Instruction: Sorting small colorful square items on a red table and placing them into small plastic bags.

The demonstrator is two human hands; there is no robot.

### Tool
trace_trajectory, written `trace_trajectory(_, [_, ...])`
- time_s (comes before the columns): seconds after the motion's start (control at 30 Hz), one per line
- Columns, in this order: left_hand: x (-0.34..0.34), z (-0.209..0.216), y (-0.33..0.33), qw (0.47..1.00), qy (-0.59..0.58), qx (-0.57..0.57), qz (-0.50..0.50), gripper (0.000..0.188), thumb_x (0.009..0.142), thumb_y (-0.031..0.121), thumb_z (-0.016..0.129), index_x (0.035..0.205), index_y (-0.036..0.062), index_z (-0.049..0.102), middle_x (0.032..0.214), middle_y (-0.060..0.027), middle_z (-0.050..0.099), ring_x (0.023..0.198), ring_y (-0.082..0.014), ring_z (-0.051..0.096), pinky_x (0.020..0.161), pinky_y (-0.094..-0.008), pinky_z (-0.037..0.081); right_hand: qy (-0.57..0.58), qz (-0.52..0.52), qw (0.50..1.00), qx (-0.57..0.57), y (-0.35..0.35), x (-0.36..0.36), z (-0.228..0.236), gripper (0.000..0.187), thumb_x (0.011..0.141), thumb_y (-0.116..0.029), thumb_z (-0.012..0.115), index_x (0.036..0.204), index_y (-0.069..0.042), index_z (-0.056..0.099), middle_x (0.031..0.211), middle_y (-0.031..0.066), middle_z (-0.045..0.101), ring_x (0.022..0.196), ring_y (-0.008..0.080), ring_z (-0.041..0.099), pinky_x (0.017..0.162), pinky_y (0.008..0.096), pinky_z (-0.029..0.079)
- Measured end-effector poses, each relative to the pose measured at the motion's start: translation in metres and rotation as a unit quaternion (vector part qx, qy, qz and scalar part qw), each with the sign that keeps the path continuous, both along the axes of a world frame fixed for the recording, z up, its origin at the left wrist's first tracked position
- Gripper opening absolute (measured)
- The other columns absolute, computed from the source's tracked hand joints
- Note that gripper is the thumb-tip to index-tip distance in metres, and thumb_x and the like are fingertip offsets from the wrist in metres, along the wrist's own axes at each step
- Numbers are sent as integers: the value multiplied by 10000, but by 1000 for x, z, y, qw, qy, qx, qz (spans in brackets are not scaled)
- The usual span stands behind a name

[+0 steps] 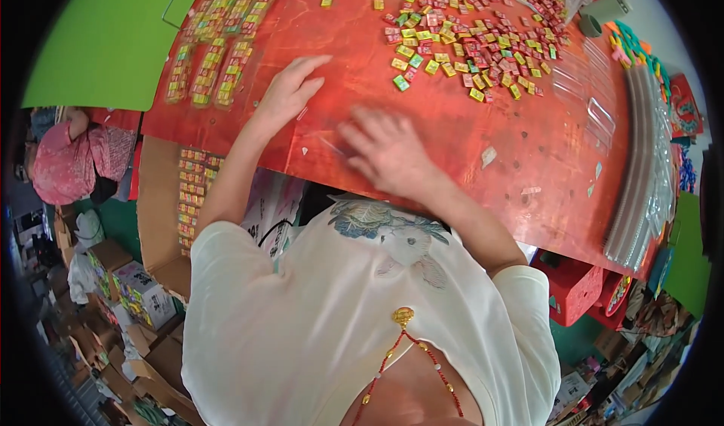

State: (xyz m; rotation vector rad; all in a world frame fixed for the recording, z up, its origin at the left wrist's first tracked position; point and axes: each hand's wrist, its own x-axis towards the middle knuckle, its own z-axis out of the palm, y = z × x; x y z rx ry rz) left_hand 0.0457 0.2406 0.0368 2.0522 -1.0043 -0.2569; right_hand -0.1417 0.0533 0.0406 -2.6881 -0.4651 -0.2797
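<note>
My left hand (292, 94) is over the red tabletop (332, 33), its fingers stretched out and the thumb apart, with nothing seen in it. To its left lie clear trays (204, 71) filled with rows of small yellow, red and green boxes. My right hand (386, 150) is near the table's front edge, blurred by motion, its fingers spread and holding nothing visible. A faint clear edge shows on the table just left of its fingers; I cannot tell what it is. Beyond this hand spreads a pile of loose small boxes (452, 45), red, yellow and green.
Empty clear trays (599, 120) lie at the right, beside a long stack of nested clear trays (641, 177). A cardboard carton (162, 215) at the table's left front holds filled trays. A grey-green cup-like container (603, 9) sits far right. Another person (83, 154) is at the left.
</note>
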Motion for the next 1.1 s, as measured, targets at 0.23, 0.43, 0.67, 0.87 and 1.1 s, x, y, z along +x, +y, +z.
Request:
trace_trajectory(0.23, [-32,-5,6,996,-47,-34,71,227,919,63,609,1140,20,640,1074,-146,645,970,-324,651,841,-381,525,-23,-36,999,-18,-37,-27,-14,407,848,-130,599,1246,-46,624,1362,123,560,1297,294,494,1048,460,374])
trace_trajectory(0.43, [-53,-6,-31,990,-141,-16,-10,175,895,68,637,1071,72,644,1041,-99,616,1008,-315,597,846,-411,497,22,-105,993,-42,-90,-57,-3,400,776,-46,648,1171,-100,673,1362,136,559,1275,315,511,1027,468,399])
trace_trajectory(0.67, [-25,-20,-102,973,-231,7,-30,221,890,98,642,1110,92,648,1051,-88,590,1024,-302,581,827,-442,471,-56,-155,986,27,-84,-10,1,254,853,-98,665,1107,-90,669,1101,96,616,1017,274,594,903,429,432])
trace_trajectory(0.87, [-20,-30,-111,946,-309,98,-10,209,869,137,662,1077,121,643,1006,-67,569,996,-264,562,796,-422,419,-62,-192,979,-29,-79,39,-22,273,886,-127,652,1158,-110,660,1037,77,605,979,272,588,904,436,435])
trace_trajectory(1.1, [-47,-22,-86,945,-299,133,32,160,829,215,702,919,111,620,938,-72,568,933,-259,555,786,-434,382,-68,-191,978,-37,-94,23,-24,249,872,-115,662,1121,-110,660,1043,73,608,975,275,586,879,429,434])
